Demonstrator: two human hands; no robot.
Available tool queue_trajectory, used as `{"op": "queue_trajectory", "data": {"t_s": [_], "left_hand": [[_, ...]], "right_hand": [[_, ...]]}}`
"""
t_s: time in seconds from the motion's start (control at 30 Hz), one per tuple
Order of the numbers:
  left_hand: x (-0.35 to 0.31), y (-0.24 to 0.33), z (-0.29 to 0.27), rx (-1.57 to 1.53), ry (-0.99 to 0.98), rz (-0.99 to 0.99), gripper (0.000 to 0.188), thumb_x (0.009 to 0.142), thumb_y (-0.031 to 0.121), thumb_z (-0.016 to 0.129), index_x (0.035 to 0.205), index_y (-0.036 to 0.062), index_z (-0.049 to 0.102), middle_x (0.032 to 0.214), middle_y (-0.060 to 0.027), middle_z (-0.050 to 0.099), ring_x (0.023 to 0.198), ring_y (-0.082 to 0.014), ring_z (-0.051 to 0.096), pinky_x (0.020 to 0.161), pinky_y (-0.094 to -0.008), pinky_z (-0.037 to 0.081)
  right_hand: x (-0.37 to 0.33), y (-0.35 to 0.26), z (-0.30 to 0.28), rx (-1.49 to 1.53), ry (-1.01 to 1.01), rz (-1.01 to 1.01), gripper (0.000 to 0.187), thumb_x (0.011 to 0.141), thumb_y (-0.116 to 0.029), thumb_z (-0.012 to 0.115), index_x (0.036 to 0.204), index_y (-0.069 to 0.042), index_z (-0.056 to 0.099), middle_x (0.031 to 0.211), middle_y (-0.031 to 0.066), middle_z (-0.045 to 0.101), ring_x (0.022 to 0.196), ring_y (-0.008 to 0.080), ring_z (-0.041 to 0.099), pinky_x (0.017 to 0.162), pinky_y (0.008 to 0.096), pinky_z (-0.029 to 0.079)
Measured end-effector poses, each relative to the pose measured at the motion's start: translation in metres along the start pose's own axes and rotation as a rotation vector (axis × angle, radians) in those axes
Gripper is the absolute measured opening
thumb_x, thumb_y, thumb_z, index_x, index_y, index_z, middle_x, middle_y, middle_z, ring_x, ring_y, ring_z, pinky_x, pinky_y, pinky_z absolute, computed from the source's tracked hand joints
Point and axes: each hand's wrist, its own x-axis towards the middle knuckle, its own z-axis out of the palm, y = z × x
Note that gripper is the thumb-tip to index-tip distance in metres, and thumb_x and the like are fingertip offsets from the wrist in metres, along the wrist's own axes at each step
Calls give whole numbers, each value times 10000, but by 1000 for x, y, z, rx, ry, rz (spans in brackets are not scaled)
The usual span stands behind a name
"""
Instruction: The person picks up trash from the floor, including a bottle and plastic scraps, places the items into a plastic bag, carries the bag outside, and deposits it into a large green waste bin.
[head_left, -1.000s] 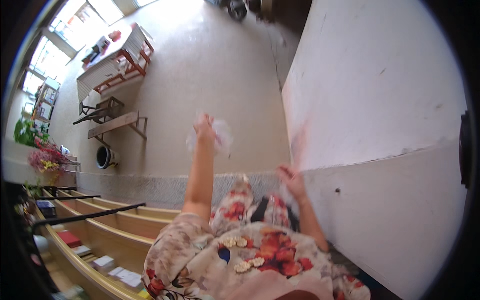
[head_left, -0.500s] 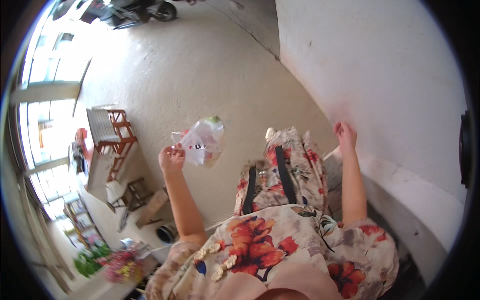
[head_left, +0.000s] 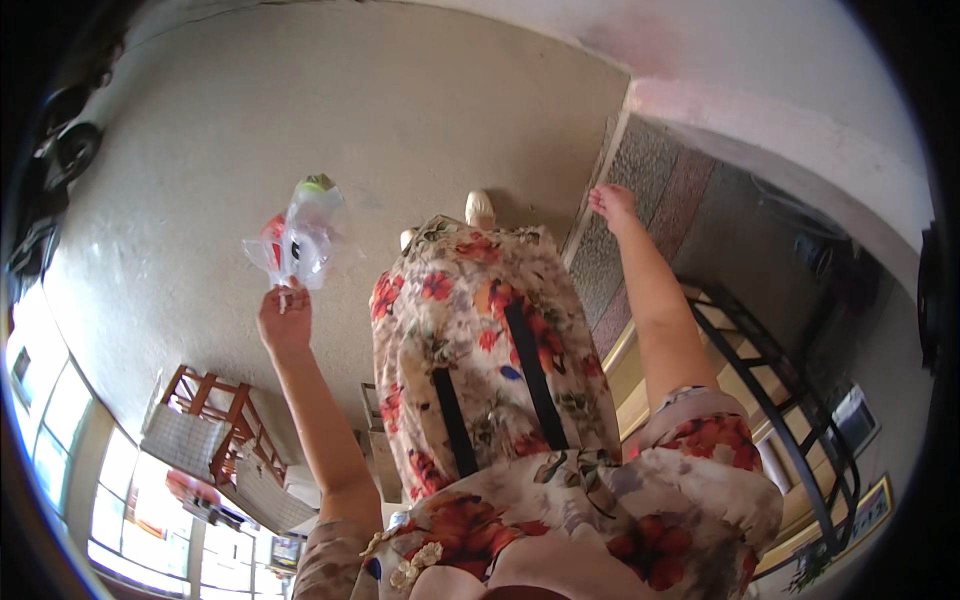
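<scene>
My left hand (head_left: 285, 318) is closed round the gathered top of a clear plastic bag (head_left: 312, 228), which hangs beyond my fingers over the floor. Something red and something green show through its thin film, too blurred to name. My right hand (head_left: 612, 203) is held out on the other side with its fingers curled in, and nothing shows in it. Below that hand lies a speckled stone threshold (head_left: 645, 180). Between my arms hangs my flowered clothing with two black straps, and a light-coloured shoe (head_left: 480, 208) shows past its hem.
Wooden chairs (head_left: 225, 405) with pale covers stand at the lower left, near bright windows. A scooter's wheel (head_left: 75, 150) shows at the far left. A white wall (head_left: 720, 45) borders the doorway, and a black metal frame (head_left: 790, 400) stands at the right.
My view has swung to the right, bringing the doorway and black frame in. The chairs and scooter have shifted in the picture. The bag stays in my left hand.
</scene>
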Motion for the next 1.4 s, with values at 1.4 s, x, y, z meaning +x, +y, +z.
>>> {"op": "queue_trajectory", "data": {"t_s": [1.4], "left_hand": [[-244,105,60,288,-858,545,312,908,209,466,1111,-28,481,954,-79,553,832,-196,594,849,-338,423]], "right_hand": [[-447,-165,277,-504,-1207,-1436,151,856,-93,600,972,-29,673,888,92,662,817,190,610,825,298,463]]}}
